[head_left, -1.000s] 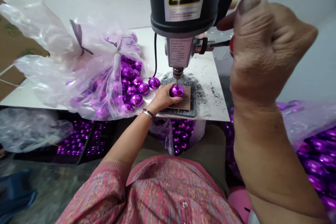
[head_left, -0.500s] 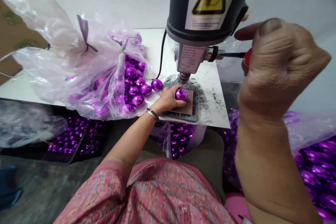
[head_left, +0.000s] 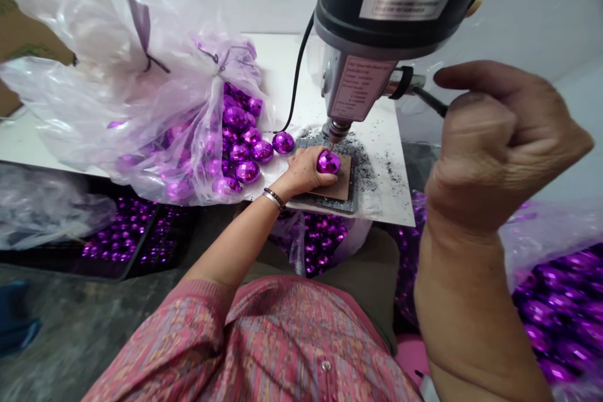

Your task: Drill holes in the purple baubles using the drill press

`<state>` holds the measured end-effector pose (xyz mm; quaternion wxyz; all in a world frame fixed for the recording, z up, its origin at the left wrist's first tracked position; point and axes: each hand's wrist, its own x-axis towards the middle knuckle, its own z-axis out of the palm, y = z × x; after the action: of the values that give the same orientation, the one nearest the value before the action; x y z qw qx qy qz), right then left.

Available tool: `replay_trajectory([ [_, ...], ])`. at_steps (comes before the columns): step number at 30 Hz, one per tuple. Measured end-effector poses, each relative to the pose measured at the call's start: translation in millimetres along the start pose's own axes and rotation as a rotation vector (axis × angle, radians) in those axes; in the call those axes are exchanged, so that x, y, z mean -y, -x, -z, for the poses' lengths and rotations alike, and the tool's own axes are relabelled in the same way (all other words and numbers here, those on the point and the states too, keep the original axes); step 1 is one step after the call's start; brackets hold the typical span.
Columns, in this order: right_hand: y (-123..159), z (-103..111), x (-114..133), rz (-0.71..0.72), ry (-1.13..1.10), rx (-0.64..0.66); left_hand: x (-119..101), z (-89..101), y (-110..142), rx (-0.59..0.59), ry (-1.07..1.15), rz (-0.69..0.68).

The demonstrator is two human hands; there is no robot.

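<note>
The drill press (head_left: 391,38) stands over the counter (head_left: 396,201), its chuck (head_left: 338,130) pointing down and its thin bit (head_left: 332,146) meeting the top of a shiny purple ball (head_left: 328,162); whether the tip has gone in, I cannot tell. Directly below the drill press, the left hand (head_left: 308,171) pinches that ball between thumb and fingers, over a brown board (head_left: 340,187) that lies on a grey plate (head_left: 325,201). Dark crumbs (head_left: 370,169) are scattered around the foot of the drill press, mostly to the right of it. Also to the right of the drill press, the right hand (head_left: 499,144) is curled into a fist over the outer end of its black lever (head_left: 429,101), the index finger reaching out towards the machine. Left of the drill press, a black cable (head_left: 298,75) runs down to the counter near a single loose ball (head_left: 283,142), and further left a pile of faceted balls (head_left: 235,116) spills from a clear plastic bag (head_left: 80,100). Lower than the drill press and well to its right, another heap of purple balls (head_left: 560,314) lies beside plastic film (head_left: 560,232)
</note>
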<state>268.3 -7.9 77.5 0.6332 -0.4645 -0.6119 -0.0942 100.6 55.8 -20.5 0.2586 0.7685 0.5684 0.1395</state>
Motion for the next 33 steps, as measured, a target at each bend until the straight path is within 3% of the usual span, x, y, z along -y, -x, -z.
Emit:
replay_trajectory([
  [11,9,1,-7,0.095,0.019,0.035,-1,-1.4,2,-0.033,0.017,0.001],
  [18,25,-5,-19,0.175,0.064,-0.024,5,-7.3,0,-0.063,0.033,-0.002],
  [26,32,-12,-25,0.184,0.091,-0.13,1,-6.8,2,-0.071,0.064,-0.001],
  [33,51,-20,-34,0.119,0.057,-0.131,5,-11.0,1,-0.093,0.067,-0.026],
])
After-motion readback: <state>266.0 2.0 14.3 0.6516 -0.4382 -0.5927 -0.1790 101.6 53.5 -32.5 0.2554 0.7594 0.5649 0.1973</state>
